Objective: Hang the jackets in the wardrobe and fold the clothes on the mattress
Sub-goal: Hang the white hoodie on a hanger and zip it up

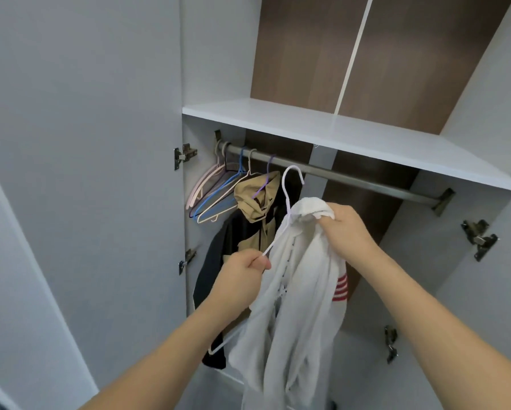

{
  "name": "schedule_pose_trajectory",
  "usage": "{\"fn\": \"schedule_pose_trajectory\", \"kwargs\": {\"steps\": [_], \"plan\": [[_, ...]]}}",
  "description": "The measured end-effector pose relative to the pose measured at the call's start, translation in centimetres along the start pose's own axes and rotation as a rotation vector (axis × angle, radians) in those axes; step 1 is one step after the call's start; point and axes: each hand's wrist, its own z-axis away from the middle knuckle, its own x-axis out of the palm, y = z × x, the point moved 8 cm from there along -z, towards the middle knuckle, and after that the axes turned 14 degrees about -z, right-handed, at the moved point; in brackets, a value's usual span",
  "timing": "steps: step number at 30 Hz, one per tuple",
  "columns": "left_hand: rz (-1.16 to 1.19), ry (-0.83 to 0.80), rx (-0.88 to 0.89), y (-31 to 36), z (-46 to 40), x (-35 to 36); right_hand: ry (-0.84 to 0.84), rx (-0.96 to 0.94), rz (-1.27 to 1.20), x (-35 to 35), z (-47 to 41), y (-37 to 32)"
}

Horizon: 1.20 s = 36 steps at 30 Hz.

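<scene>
Wardrobe interior: open white wardrobe with a brown back panel, one white shelf above a metal rail that runs from upper left to lower right.

Already hung: one tan and black jacket hangs from the rail on a purple hanger, towards the left end.

Spare stock: a bunch of empty hangers (pink, blue, black and cream) sits at the far left of the rail, just beside the hung jacket.

Item in hand: a white jacket with red stripes on one sleeve, held in front of the rail and below it, partly threaded on a white hanger.

Left grip: the left hand is closed round the lower arm of the white hanger, fingers curled on the wire.

Right grip: the right hand is clamped on the bunched collar area of the white jacket, near the hanger's neck.

Hanger hook: points up, close under the rail but not on it.

Progress, judged: one jacket done; the white one appears mid-fitting, since the cloth is bunched and not spread over both hanger arms.

Outstanding, judged: seat the jacket, hook it on the rail, then the folding.

Mattress and clothes to fold: not in view, so their state cannot be told.
</scene>
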Motion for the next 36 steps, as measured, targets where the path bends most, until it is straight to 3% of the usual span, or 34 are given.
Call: {"fn": "schedule_pose_trajectory", "kwargs": {"steps": [4, 7, 10, 12, 14, 17, 18, 20, 23, 25, 26, 29, 36], "plan": [[0.029, 0.195, 0.253, 3.3, 0.0, -3.1, -0.041, -0.25, 0.269, -2.5, 0.6, -2.5], [0.086, 0.198, 0.365, 5.7, -0.5, -5.5, -0.116, -0.381, 0.391, -3.1, -0.6, -4.4], [-0.085, 0.251, 0.42, 7.2, -1.5, -7.5, -0.13, -0.524, 0.502, -3.3, -2.2, -7.4], [-0.338, 0.38, 0.396, 7.4, -2.2, -8.9, -0.158, -0.642, 0.669, -2.7, -3.2, -8.7], [-0.575, 0.604, 0.344, 6.5, -2.4, -10.2, -0.198, -0.64, 0.783, -2.3, -4.2, -8.3], [-0.504, 0.93, 0.287, 2.8, -0.2, -9.9, -0.08, -0.59, 0.806, -3.6, -5.2, -8.2], [-0.435, 0.952, 0.259, 1.2, 0.4, -8.7, -0.042, -0.59, 0.811, -4.0, -5.3, -8.6], [-0.319, 0.762, 0.104, -3.0, -0.6, -4.7, -0.004, -0.606, 0.855, -4.4, -5.4, -9.5], [-0.023, 0.01, -0.33, -10.0, -2.8, 4.5, 0.03, -0.636, 0.895, -4.8, -5.3, -10.6], [0.167, -0.443, -0.349, -10.7, -2.0, 10.3, 0.069, -0.646, 0.898, -5.3, -5.1, -11.3], [0.213, -0.544, -0.313, -10.4, -1.8, 12.0, 0.09, -0.637, 0.895, -5.5, -5.0, -11.5], [0.228, -0.584, -0.347, -10.1, -1.5, 15.1, 0.145, -0.615, 0.878, -5.9, -4.2, -11.8], [0.374, -0.375, -0.45, -10.6, -4.2, 13.6, 0.166, -0.588, 0.846, -7.4, -1.3, -10.2]]}}
